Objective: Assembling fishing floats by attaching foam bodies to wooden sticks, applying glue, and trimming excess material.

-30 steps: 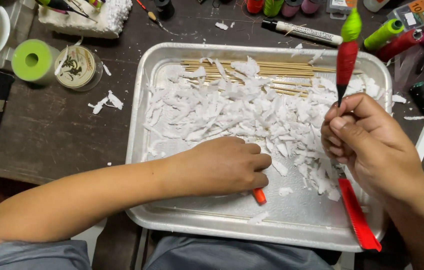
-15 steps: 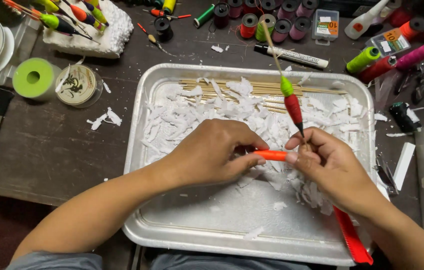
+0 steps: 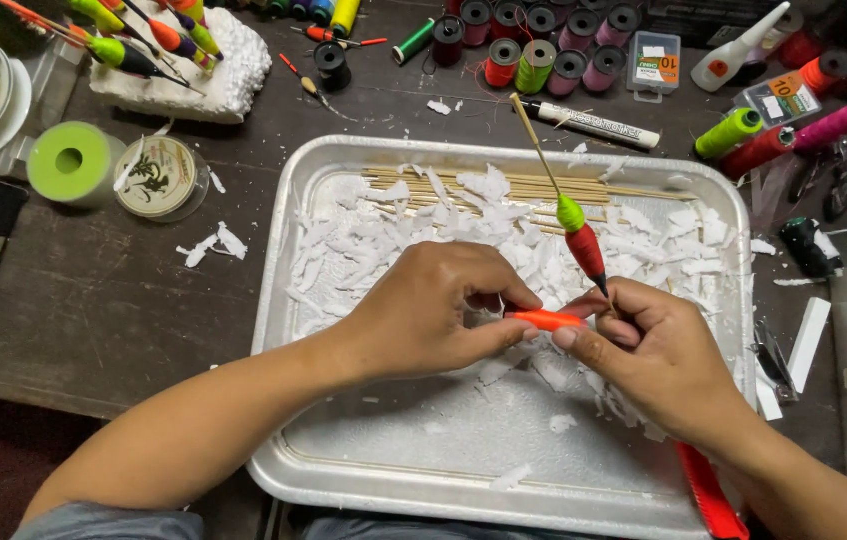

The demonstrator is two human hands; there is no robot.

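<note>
Mid-tray (image 3: pixel 274 300), both hands' fingers (image 3: pixel 504 290) pinch an orange piece (image 3: pixel 544 320) above white shavings (image 3: pixel 384 240).

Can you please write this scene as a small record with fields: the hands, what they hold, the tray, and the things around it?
left hand: pinches one end of the orange piece
right hand: pinches the other end of the orange piece and holds the float on a stick, green above red
tray: silver metal, holds white shavings and thin wooden sticks
behind tray: thread spools, white marker
left of tray: green spool, foam block with floats stuck in
</note>
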